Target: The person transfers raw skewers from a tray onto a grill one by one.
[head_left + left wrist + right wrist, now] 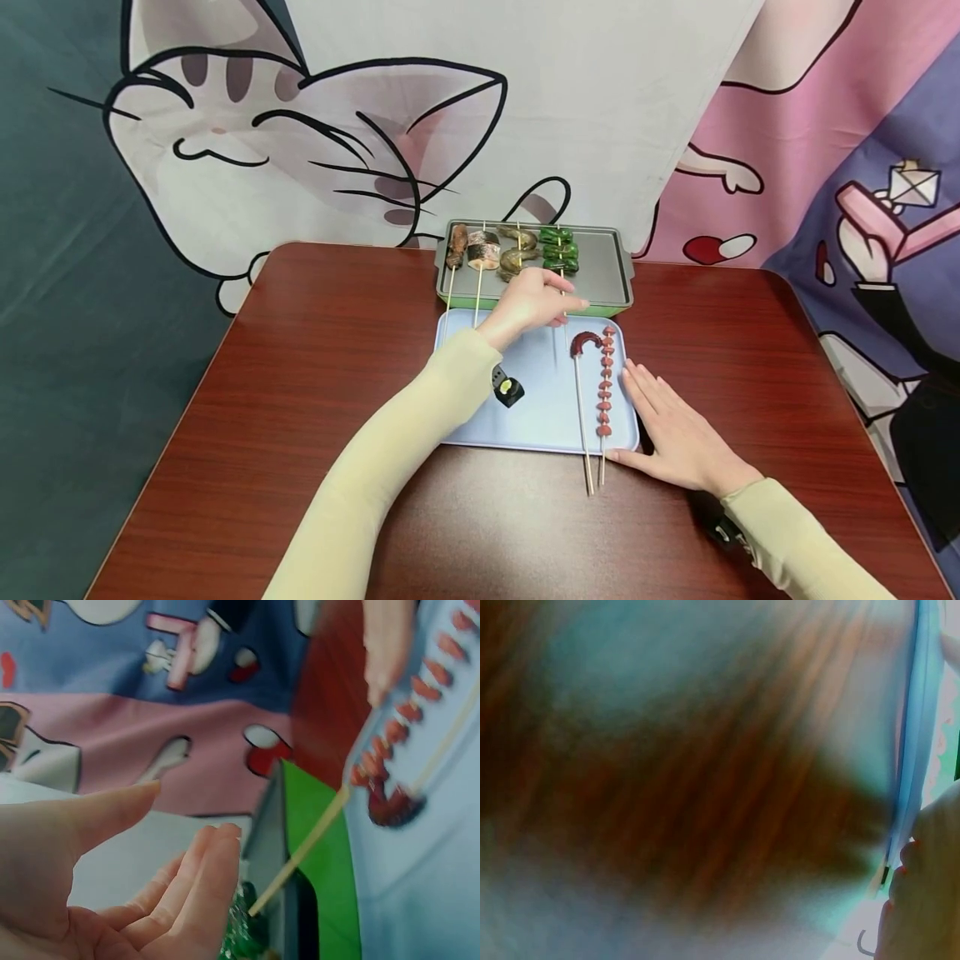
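My left hand (534,298) hovers over the near edge of the grey grill pan (600,250), by the stick of the green pepper skewer (559,250). In the left wrist view its thumb and fingers (206,892) stand apart with nothing between them. The pan also bears a brown meat skewer (457,243), a pale, dark-skinned chunk on a stick (483,250) and a skewer of greyish-brown folded pieces (517,250). My right hand (678,433) lies flat, fingers extended, against the right edge of the light-blue tray (540,425).
On the tray lie a curved dark-red piece on a stick (585,342) and a skewer of small red pieces (605,383), their sticks passing over the near rim. Brown tabletop (330,358) surrounds the tray. Behind the pan hangs a cat-print cloth (585,100).
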`<state>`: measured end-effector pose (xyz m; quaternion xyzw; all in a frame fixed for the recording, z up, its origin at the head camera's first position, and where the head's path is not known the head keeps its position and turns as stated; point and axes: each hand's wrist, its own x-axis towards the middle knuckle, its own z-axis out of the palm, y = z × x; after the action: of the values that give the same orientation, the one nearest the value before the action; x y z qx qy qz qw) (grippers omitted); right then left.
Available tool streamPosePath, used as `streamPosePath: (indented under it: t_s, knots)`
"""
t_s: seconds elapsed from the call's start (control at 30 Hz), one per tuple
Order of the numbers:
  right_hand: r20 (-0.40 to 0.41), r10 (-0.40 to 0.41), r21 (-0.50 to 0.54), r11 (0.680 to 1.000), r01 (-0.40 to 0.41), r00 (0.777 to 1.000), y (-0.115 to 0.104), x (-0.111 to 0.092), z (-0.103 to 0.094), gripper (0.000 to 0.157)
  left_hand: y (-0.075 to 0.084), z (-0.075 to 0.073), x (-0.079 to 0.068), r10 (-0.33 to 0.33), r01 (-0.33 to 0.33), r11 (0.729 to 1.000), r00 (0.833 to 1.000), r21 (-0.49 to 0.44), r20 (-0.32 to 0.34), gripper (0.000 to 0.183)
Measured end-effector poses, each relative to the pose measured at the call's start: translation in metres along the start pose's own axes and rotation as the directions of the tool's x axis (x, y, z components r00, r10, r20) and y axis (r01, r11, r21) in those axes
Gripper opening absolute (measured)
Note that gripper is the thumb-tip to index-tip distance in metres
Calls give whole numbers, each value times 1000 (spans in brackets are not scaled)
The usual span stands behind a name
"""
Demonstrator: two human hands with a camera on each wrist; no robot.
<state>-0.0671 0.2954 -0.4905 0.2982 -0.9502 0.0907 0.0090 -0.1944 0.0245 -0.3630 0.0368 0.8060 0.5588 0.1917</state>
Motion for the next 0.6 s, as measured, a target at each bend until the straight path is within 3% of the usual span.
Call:
streamPosePath:
  t_s: [0.27,0.6]
  knots:
    - [9,1,1,1000,-1,1000,0,0,-1,114,-1,2,-25,84,-71,993,987,-96,134,38]
    - [10,1,5,1000,-1,1000,0,0,-1,113,-17,13,-46,91,-83,995,968,-47,232,41]
